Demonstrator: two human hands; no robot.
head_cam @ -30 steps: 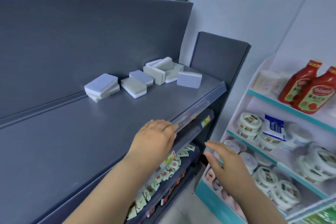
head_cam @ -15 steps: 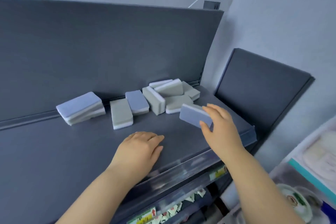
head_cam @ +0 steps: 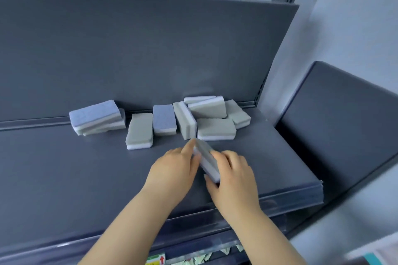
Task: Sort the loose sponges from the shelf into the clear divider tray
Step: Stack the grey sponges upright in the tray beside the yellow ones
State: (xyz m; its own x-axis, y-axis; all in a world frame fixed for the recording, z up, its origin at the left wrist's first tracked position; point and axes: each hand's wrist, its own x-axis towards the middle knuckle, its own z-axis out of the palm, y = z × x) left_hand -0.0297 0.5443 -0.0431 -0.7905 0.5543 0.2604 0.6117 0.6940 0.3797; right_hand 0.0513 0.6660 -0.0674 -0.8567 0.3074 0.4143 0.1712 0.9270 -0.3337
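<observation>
One grey-and-white sponge (head_cam: 206, 158) stands on its edge above the dark shelf (head_cam: 64, 168), near the middle. My right hand (head_cam: 233, 178) grips its right side and near end. My left hand (head_cam: 174, 170) presses fingers against its left face. Behind them, along the shelf's back, lie several loose sponges: a tilted stack (head_cam: 97, 117) at the left, a flat grey one (head_cam: 140, 130), a blue-topped one (head_cam: 164, 121), and a jumbled pile (head_cam: 212, 118) at the right. No clear divider tray is in view.
The shelf's dark back panel (head_cam: 150, 49) rises behind the sponges. A second dark panel (head_cam: 336, 125) stands past the shelf's right end. A lower shelf with small packets (head_cam: 200, 259) shows below the front edge.
My right hand drew the sponge from the pile's front toward the shelf's middle and turned it on edge. My left hand rose off the shelf and closed on it.
</observation>
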